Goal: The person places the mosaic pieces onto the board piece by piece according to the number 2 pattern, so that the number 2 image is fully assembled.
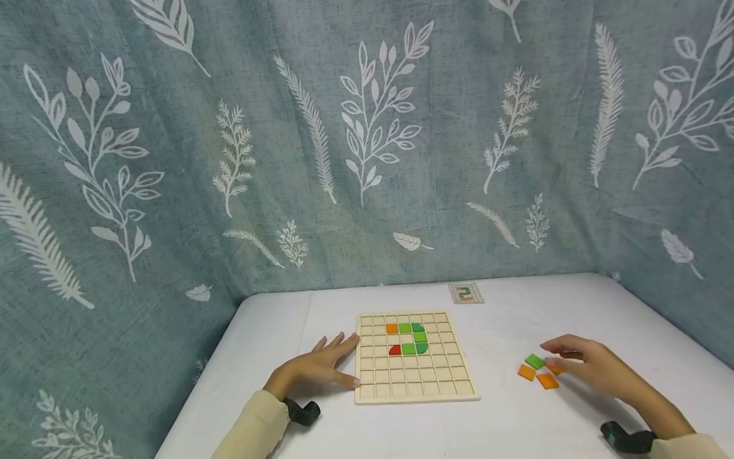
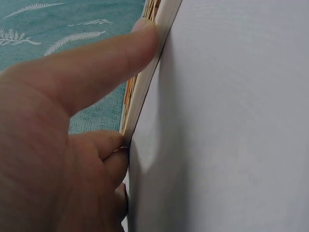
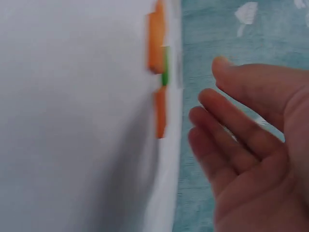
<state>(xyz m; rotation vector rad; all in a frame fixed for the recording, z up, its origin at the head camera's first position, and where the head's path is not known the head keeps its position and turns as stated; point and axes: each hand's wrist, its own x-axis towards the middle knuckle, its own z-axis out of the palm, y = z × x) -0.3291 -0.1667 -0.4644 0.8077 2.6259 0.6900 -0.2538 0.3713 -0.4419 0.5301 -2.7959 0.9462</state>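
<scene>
As seen from the head view, have left hand (image 1: 321,368) with thumb and fingers spread, touching the left rim of a pale wooden grid board (image 1: 415,375). Get same contact in left wrist view, with thumb resting along the rim.

Find board lying flat on white-covered desk (image 1: 487,430), between the two hands. Count seven flat tiles in its cells, toward the far half. Far row, left to right: orange square tile (image 1: 392,328), light green square tile (image 1: 404,327), dark green quarter-round tile (image 1: 418,327). Next row: second light green square tile (image 1: 420,336), at right. Nearest row: red quarter-round tile (image 1: 395,350), third light green square tile (image 1: 409,349), second dark green quarter-round tile (image 1: 422,348).

Well right of board, see right hand (image 1: 599,366) by four loose tiles: one loose green square (image 1: 534,361), three loose orange squares (image 1: 547,380). Read its thumb and fingers as parted, fingers loosely bent. Can't tell from above whether touching the orange one partly behind it; see a gap to the tiles in the blurred right wrist view.

Spot small pattern card (image 1: 466,293) past board's far right corner. Also note black wrist devices (image 1: 302,413), cream sleeves (image 1: 252,426), blue-green leaf-print curtain (image 1: 441,213) behind.
</scene>
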